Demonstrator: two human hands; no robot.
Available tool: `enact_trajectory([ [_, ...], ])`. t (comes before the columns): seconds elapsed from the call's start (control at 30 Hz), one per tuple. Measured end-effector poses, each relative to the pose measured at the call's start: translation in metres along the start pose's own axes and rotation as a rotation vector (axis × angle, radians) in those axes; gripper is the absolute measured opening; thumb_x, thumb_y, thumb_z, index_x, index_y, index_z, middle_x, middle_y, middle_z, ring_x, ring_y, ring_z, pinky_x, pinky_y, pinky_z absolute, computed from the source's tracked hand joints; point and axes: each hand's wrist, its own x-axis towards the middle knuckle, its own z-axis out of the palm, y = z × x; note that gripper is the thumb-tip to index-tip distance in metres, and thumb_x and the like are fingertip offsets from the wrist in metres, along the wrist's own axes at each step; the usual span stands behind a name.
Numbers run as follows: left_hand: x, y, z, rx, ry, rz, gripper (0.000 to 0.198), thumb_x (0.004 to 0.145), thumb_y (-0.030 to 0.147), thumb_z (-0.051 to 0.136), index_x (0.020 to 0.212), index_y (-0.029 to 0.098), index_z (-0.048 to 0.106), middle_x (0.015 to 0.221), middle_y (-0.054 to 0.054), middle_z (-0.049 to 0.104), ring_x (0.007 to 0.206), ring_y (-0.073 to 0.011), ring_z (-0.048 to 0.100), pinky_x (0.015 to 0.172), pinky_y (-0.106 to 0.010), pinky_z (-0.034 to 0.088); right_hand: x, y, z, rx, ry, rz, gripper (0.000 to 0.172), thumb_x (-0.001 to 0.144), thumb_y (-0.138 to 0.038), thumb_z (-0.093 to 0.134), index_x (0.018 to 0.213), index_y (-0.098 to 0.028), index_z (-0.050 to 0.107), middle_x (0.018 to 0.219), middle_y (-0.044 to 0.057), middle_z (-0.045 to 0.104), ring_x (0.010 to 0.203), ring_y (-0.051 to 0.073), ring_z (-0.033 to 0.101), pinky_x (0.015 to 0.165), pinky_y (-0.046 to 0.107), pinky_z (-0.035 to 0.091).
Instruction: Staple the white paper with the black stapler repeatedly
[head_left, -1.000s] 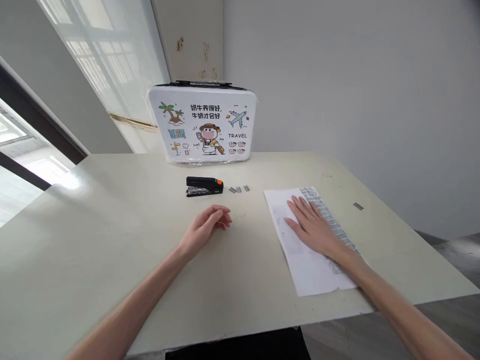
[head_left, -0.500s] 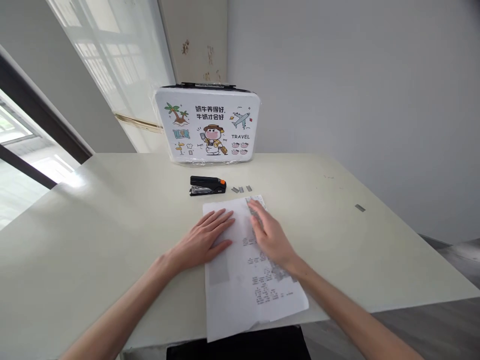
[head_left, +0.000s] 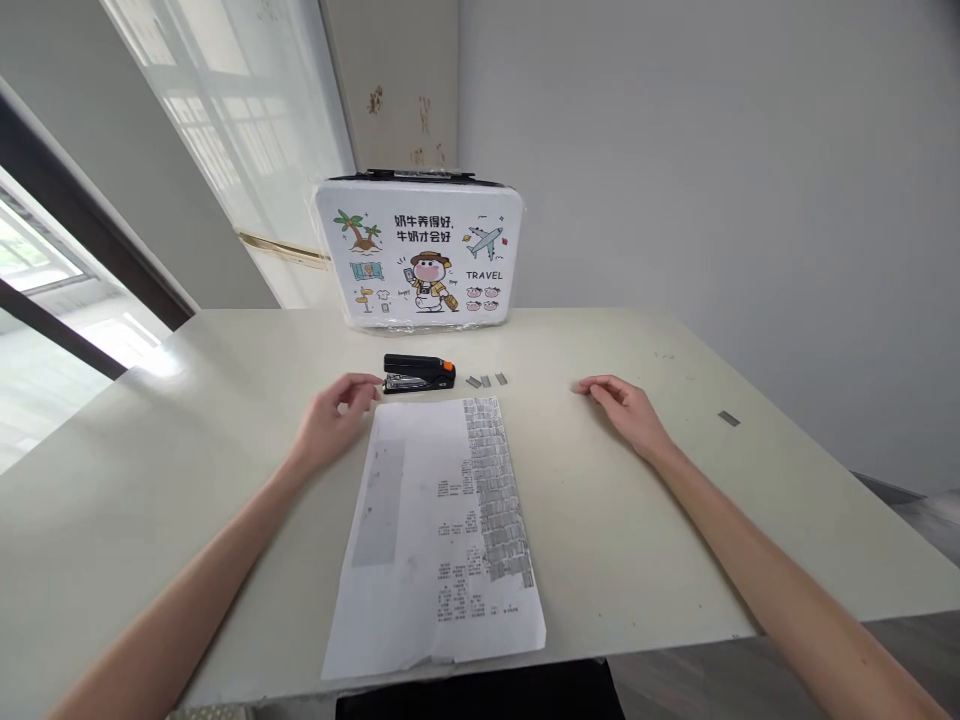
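Note:
A printed sheet of paper (head_left: 420, 500), maybe a small stack, lies on the table with dense rows of grey staples (head_left: 495, 500) along its right side. Beyond its top edge sits a black stapler (head_left: 418, 374) with an orange button. My left hand (head_left: 337, 418) is at the stapler's left end, fingers bent, thumb and forefinger slightly apart; whether the tips touch it I cannot tell. To the right of the paper, my right hand (head_left: 622, 408) rests low over the table with thumb and forefinger pinched. A tiny pale thing may be at its fingertips.
Several short staple strips (head_left: 486, 381) lie right of the stapler, and another staple strip (head_left: 729, 418) lies far right on the white table (head_left: 637, 540). A white cartoon-printed case (head_left: 424, 255) stands at the back. A grey wall (head_left: 675, 160) rises behind.
Both hands have left the paper: the left moved up to the stapler, the right went out to the right. The paper has shifted left and turned, uncovering its staple rows.

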Motion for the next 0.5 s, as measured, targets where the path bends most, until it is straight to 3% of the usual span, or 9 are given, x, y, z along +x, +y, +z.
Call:
enact_trajectory([
  [0.13, 0.025, -0.021, -0.005, -0.099, 0.069, -0.145, 0.037, 0.091, 0.050, 0.058, 0.106, 0.018, 0.072, 0.085, -0.003, 0.068, 0.069, -0.0160, 0.058, 0.070, -0.028, 0.047, -0.003, 0.000, 0.002, 0.001, -0.003, 0.011, 0.033, 0.098, -0.046, 0.053, 0.106, -0.022, 0.074, 0.102, 0.010, 0.080, 0.096, 0.024, 0.072, 0.092, 0.041, 0.055],
  [0.33, 0.013, -0.024, -0.003, -0.066, -0.009, -0.139, 0.038, 0.092, 0.053, 0.061, 0.107, 0.021, 0.073, 0.086, -0.003, 0.069, 0.074, -0.0169, 0.058, 0.074, -0.028, 0.047, -0.008, -0.002, 0.003, -0.025, -0.006, 0.029, 0.029, 0.096, -0.042, 0.054, 0.103, -0.023, 0.075, 0.098, 0.008, 0.079, 0.090, 0.023, 0.071, 0.085, 0.038, 0.054],
  [0.5, 0.013, -0.018, -0.002, -0.083, 0.000, -0.151, 0.040, 0.091, 0.055, 0.061, 0.107, 0.020, 0.072, 0.087, -0.004, 0.069, 0.076, -0.0181, 0.059, 0.075, -0.029, 0.048, -0.009, -0.003, 0.004, -0.041, 0.001, 0.027, 0.029, 0.096, -0.042, 0.054, 0.102, -0.023, 0.076, 0.098, 0.008, 0.079, 0.092, 0.024, 0.072, 0.083, 0.037, 0.054],
])
